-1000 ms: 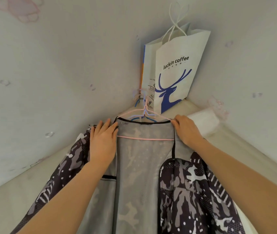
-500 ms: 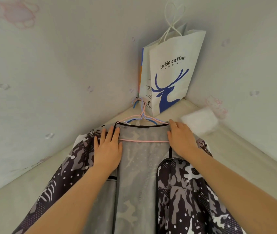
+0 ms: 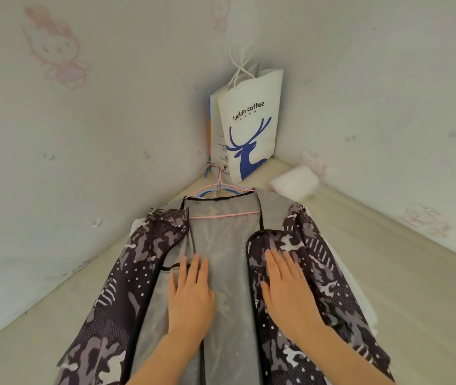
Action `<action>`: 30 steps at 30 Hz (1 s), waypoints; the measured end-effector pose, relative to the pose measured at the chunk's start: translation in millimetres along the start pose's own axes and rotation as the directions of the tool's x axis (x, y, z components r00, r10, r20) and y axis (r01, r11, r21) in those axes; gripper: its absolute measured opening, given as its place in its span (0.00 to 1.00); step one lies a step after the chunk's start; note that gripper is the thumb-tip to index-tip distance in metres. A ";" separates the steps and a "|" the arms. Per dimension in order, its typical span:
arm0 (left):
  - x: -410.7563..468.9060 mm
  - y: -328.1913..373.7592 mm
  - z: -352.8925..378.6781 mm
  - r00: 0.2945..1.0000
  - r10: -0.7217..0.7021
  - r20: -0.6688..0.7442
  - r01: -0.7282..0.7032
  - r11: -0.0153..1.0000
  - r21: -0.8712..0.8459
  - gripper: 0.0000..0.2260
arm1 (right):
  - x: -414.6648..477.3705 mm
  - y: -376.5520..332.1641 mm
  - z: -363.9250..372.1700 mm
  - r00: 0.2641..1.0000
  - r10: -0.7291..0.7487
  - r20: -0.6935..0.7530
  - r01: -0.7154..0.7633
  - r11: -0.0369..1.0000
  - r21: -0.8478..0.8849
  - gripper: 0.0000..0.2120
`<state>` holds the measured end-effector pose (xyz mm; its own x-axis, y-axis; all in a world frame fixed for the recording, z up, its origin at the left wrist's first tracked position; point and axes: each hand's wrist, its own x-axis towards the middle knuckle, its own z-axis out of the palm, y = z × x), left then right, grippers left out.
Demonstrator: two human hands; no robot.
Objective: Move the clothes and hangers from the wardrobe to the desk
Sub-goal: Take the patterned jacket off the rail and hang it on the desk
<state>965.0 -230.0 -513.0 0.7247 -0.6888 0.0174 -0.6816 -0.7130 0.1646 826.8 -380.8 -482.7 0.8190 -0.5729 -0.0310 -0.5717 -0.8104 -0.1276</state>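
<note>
Jacket (image 3: 149, 262) laid open on desk (image 3: 416, 273), collar far, on pink hanger (image 3: 222, 215) (more hangers beneath). Left hand (image 3: 190, 298) and right hand (image 3: 288, 293) flat on fabric, fingers spread, gripping nothing. Bag (image 3: 249, 129) upright in far corner.

The white paper bag (image 3: 249, 129) read "luckin coffee" above a blue deer logo; smaller print on its side was illegible.

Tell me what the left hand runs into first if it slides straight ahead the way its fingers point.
The left hand lies flat on the jacket's grey lining. Sliding on, it would probably first meet the pink hanger's bar near the collar.
</note>
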 end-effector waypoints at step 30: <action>-371.1 70.0 -59.5 0.730 0.680 -0.062 -0.657 0.675 -0.335 0.17 | -469.0 -78.3 -24.0 0.829 0.556 -0.057 -0.551 0.830 0.090 0.29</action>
<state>654.3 -16.4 -449.3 0.0719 -0.9799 0.1860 -0.9025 0.0154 0.4304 486.3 -51.5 -434.4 0.3581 -0.9328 -0.0403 -0.9212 -0.3460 -0.1778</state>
